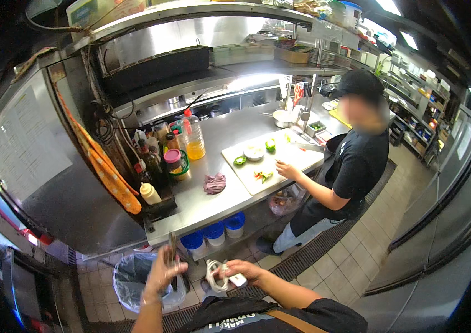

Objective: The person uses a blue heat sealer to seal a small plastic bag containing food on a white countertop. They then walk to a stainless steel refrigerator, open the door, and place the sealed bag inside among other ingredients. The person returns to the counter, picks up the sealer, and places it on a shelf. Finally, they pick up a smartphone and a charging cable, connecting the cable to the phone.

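Observation:
Coiled white cable (pixel 217 282) and a white charger plug (pixel 238 280) are in my right hand (pixel 241 269), held low before my body. My left hand (pixel 161 272) is blurred. It grips a thin dark flat object (pixel 172 246), seen edge-on, too blurred to name. Beneath that hand stands a waste bin with a clear plastic liner (pixel 125 277). Just beyond both hands runs the front edge of the steel worktable (pixel 193 200).
A co-worker (pixel 356 166) stands to the right, holding a knife (pixel 308 146) over a white cutting board (pixel 239 175) with cut green peppers. A cloth (pixel 214 183), an oil bottle (pixel 194 139) and a squeeze bottle (pixel 149 193) stand nearer. Blue-lidded tubs (pixel 214 234) sit below.

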